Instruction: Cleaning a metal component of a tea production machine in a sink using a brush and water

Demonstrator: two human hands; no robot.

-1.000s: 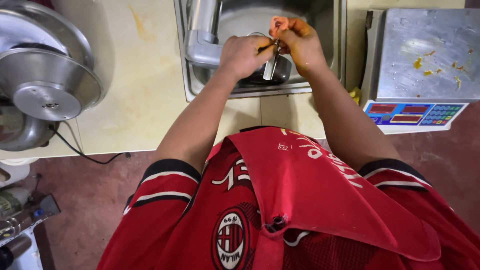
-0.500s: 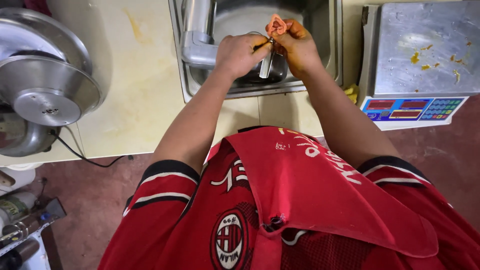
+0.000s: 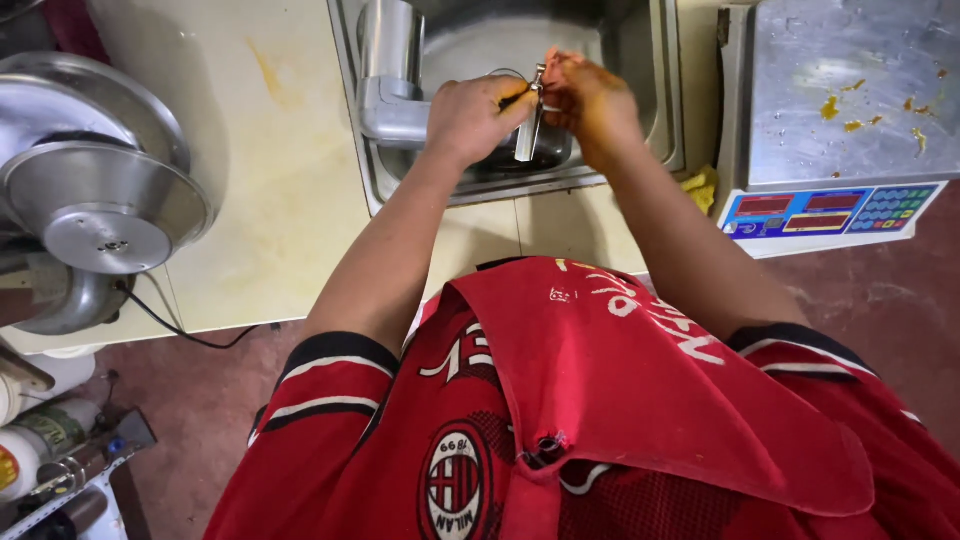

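Over the sink [image 3: 655,110], my left hand [image 3: 475,115] is closed around the handle of a small metal tool [image 3: 528,135], which hangs blade-down between my hands. My right hand [image 3: 590,100], stained orange, pinches its top end; a scale [image 3: 840,130] sits on the tabletop [image 3: 270,190] beside the sink.

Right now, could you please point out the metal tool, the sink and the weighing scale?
metal tool [image 3: 527,135], head view, on its flat blade.
sink [image 3: 655,90], head view, on its right wall.
weighing scale [image 3: 830,60], head view, on its steel platform.
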